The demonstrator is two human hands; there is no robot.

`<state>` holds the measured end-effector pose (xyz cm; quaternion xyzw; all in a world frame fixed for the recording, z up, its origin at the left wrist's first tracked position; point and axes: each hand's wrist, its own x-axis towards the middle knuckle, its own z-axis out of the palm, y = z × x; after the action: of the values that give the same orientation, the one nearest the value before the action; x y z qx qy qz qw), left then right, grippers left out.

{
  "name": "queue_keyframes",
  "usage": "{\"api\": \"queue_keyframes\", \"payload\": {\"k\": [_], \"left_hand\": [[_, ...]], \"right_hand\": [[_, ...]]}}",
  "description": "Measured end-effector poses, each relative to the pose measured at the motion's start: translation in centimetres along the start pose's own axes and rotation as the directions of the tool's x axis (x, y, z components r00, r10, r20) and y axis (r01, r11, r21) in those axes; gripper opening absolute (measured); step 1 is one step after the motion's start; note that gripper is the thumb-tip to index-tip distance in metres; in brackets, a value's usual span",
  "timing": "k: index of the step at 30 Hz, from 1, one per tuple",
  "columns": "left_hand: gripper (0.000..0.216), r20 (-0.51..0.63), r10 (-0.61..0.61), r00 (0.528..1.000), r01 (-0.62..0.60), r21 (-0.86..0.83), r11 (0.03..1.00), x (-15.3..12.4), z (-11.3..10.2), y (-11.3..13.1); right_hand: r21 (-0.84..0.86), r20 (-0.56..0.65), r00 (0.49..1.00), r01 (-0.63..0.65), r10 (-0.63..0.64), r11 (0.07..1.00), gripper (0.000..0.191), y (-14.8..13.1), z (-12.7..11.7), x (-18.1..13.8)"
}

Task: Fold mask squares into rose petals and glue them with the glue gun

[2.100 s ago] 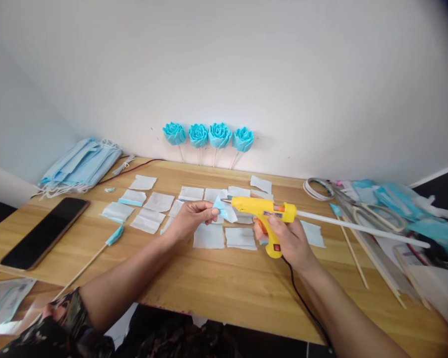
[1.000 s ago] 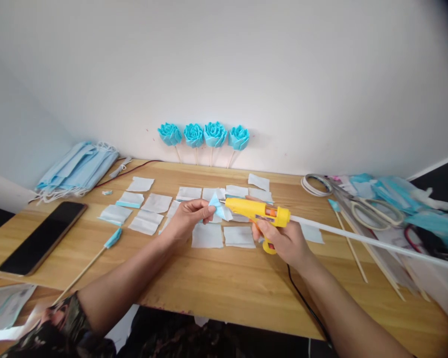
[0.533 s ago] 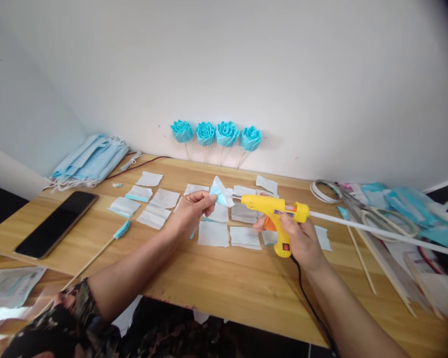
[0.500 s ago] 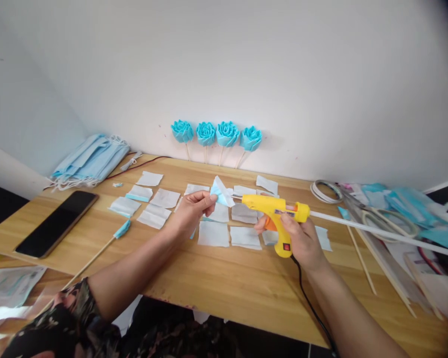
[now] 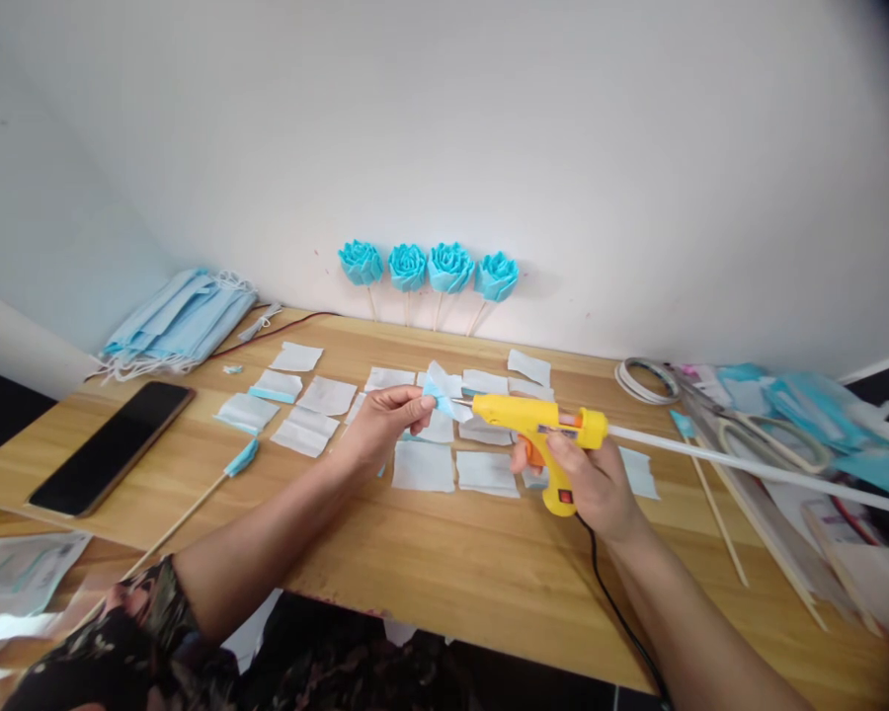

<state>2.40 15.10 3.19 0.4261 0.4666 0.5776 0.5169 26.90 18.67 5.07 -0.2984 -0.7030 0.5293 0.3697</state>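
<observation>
Between thumb and fingers, my left hand [image 5: 391, 420] pinches a folded blue-and-white piece of mask fabric [image 5: 444, 392]. My right hand [image 5: 597, 484] grips a yellow hot glue gun [image 5: 533, 420] by its handle, fingers at the orange trigger. The nozzle meets the fabric piece, though contact is hard to make out. A long white glue stick [image 5: 711, 459] sticks out of the gun's back. Below both hands, several cut fabric pieces [image 5: 424, 466] lie in rows. Left of my left arm is a wooden stick with a small blue fabric tip [image 5: 242, 457].
Several blue fabric roses [image 5: 450, 269] on sticks lean against the wall. At left are a stack of face masks [image 5: 182, 314] and a phone [image 5: 111, 446]. Scissors [image 5: 774, 441], a white tape roll [image 5: 646, 381] and blue scraps [image 5: 815, 410] crowd the right. The gun's black cord [image 5: 613, 592] hangs over the front edge.
The glue gun has moved slightly left, its nozzle now farther over the fabric piece. My left hand keeps its pinch, with the piece tilted a little differently.
</observation>
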Motion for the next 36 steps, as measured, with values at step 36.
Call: {"api": "queue_keyframes", "payload": {"k": [36], "left_hand": [[0.038,-0.008,0.01,1.0,-0.01,-0.02,1.0,0.1,-0.2,-0.4]], "right_hand": [[-0.32,0.025,0.998,0.058,-0.053,0.946,0.054,-0.9,-0.1,-0.2]]}}
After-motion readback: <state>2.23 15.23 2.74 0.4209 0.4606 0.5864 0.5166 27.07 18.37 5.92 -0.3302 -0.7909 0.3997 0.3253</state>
